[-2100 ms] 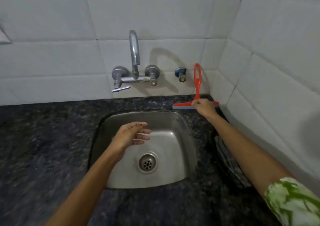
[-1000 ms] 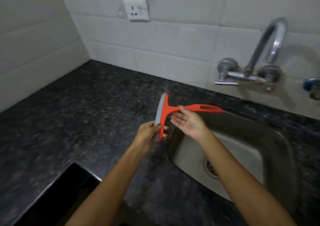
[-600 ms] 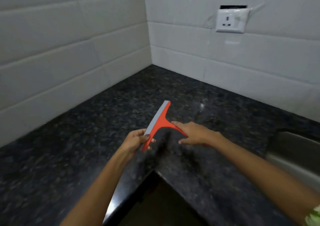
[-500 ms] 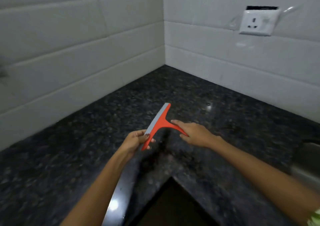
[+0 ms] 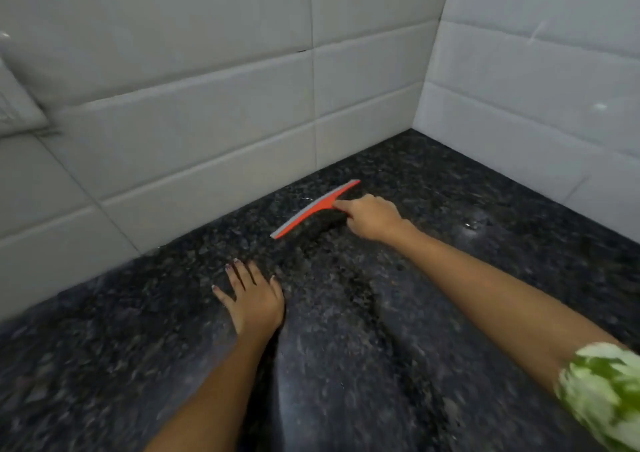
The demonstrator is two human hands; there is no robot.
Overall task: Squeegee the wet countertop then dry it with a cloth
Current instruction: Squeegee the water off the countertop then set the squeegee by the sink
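Just above the middle of the frame we see the red squeegee (image 5: pixel 313 210) lying with its blade edge down on the dark speckled countertop (image 5: pixel 346 365), close to the foot of the white tiled wall (image 5: pixel 207 133) and running diagonally from lower left to upper right. Our right hand (image 5: pixel 372 217) closes over its handle from the right: the fingers are curled around the handle, which they hide, and the index finger (image 5: pixel 343 205) stretches forward along the red neck to touch the back of the blade bar near its middle. The grey rubber strip runs along the far side of the bar, away from the fingers. Our left hand (image 5: pixel 252 295) sits lower and left of centre, flat on the countertop with fingers spread and holding nothing, well clear of the squeegee's lower end. A green and white sleeve (image 5: pixel 602 389) shows at the lower right edge. The picture is blurred.
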